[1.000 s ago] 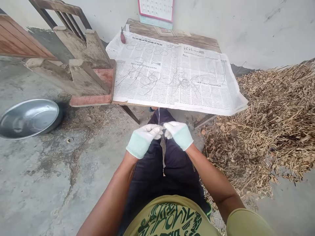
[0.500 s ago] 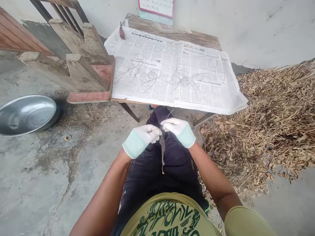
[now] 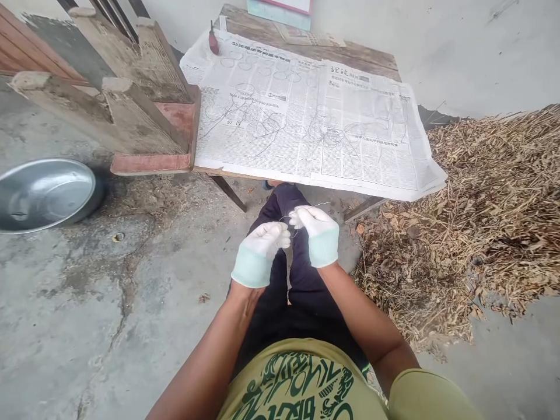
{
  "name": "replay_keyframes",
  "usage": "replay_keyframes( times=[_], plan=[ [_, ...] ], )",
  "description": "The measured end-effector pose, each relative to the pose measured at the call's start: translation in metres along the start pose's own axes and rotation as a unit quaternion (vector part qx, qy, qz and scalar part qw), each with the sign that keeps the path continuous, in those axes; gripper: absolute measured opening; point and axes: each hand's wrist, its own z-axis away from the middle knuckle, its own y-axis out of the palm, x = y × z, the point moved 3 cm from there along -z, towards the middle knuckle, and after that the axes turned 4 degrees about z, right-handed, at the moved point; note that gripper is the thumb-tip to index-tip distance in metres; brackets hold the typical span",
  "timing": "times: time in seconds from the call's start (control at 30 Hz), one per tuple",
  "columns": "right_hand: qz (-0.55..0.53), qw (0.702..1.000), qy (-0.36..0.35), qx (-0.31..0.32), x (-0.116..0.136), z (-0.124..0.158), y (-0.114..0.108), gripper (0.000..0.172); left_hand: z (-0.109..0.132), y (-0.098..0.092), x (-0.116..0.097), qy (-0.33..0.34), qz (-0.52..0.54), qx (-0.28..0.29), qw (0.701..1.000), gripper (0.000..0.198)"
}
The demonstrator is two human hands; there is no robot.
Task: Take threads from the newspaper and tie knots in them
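Both my hands wear white gloves with pale green cuffs and meet above my lap, in front of the table. My left hand (image 3: pixel 268 238) is closed in a pinch on a thin wire (image 3: pixel 322 203) bent into a small loop. My right hand (image 3: pixel 311 220) pinches the same wire just to the right, and its free end sticks out past the fingers. Part of the loop is hidden by the gloves. On the newspaper (image 3: pixel 262 157) lie several thin wire pieces (image 3: pixel 268 125), some coiled into rings. A dark red-handled tool (image 3: pixel 213 43) rests at the far left corner.
The wooden table (image 3: pixel 367 57) stands against the wall with a calendar (image 3: pixel 284 11) behind it. At left are an upturned wooden stool (image 3: pixel 153 163) and a metal basin (image 3: pixel 48 195) on the concrete floor. Dry stalks (image 3: pixel 490 221) are heaped at right.
The wire has turned: its free end pointed up and right, and now lies nearly level to the right. Both wrists have rotated more upright. The view has shifted slightly.
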Motion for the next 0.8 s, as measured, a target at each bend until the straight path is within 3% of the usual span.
replay_keyframes(
  times=[0.1, 0.3, 0.67, 0.8],
  plan=[
    [-0.014, 1.0, -0.001, -0.013, -0.002, 0.004, 0.002, 0.018, 0.005, 0.005, 0.005, 0.025, 0.059, -0.01, 0.998, 0.037],
    [-0.029, 0.999, -0.034, 0.031, 0.0, 0.008, 0.001, 0.017, 0.007, 0.006, 0.001, 0.005, 0.115, 0.046, 0.992, 0.027],
    [-0.037, 0.986, -0.107, 0.126, 0.011, 0.003, -0.013, 0.015, 0.016, 0.007, -0.023, -0.04, 0.057, 0.08, 0.994, 0.038],
    [-0.03, 0.984, -0.099, 0.142, 0.013, 0.001, -0.014, 0.016, 0.015, 0.005, -0.03, -0.041, 0.02, 0.08, 0.996, 0.038]
  ],
)
